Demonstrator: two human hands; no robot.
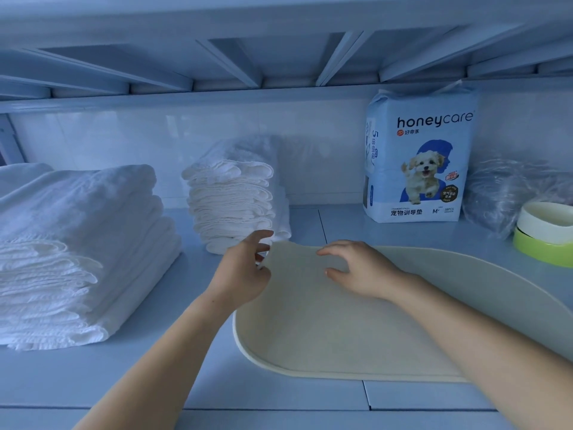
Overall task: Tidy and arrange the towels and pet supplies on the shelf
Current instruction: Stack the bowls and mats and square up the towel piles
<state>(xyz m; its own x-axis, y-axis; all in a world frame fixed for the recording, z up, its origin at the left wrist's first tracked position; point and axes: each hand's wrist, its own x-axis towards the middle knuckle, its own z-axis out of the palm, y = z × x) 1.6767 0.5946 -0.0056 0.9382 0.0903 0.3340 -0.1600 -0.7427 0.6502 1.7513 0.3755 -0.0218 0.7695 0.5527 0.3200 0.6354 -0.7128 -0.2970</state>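
A cream, rounded pet mat lies flat on the pale shelf, right of centre. Its far left corner is lifted and wavy. My left hand pinches that raised corner, thumb on top and fingers behind the edge. My right hand sits just to the right, with arched fingers and thumb touching the mat's top. A tall stack of folded white towels stands at the left. A smaller stack of white cloths stands behind my left hand. A blue-and-white bag of pet training pads stands upright at the back right.
Two stacked bowls, white on green, sit at the right edge beside a crinkled clear plastic bag. The ribbed underside of the upper shelf hangs low overhead. A white wall closes the back.
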